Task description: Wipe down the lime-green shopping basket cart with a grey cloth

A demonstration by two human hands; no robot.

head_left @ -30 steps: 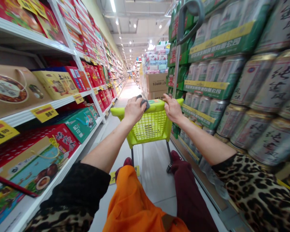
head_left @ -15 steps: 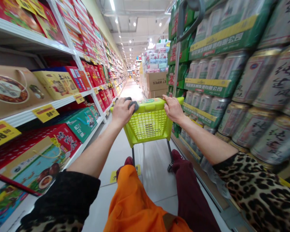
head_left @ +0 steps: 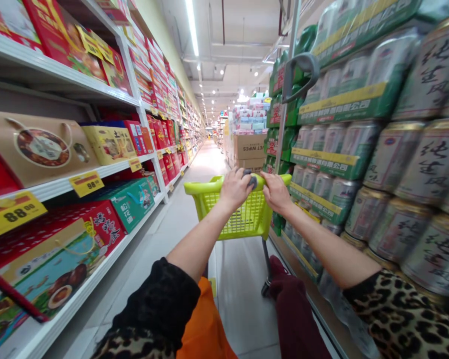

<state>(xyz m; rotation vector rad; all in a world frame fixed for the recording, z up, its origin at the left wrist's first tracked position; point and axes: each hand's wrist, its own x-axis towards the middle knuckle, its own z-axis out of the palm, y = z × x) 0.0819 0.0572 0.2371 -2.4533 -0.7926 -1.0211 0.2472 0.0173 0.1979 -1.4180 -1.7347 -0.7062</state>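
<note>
A lime-green shopping cart (head_left: 247,219) stands in front of me, its plastic basket facing my legs. My left hand (head_left: 235,190) is closed round a dark grey cloth (head_left: 252,180), pressed on the cart's top handle bar near its middle. Only part of the cloth shows past the fingers. Close beside it, to the right, my right hand (head_left: 276,193) grips the same handle bar, thumb on top. The left stretch of the bar (head_left: 200,188) is uncovered. My left forearm hides part of the basket and the cart's left leg.
White shelves (head_left: 108,172) with gift boxes and yellow price tags (head_left: 87,183) line the left. Stacked beer cans (head_left: 400,164) crowd the right, beside a metal pole with a grey handle (head_left: 301,75). Further ahead are wet-wipes cartons (head_left: 250,146). A tiled aisle floor (head_left: 164,249) runs between.
My left hand and the cloth first slid left along the handle bar, then right, close to my right hand. My right hand kept its grip. The view has tilted up slightly.
</note>
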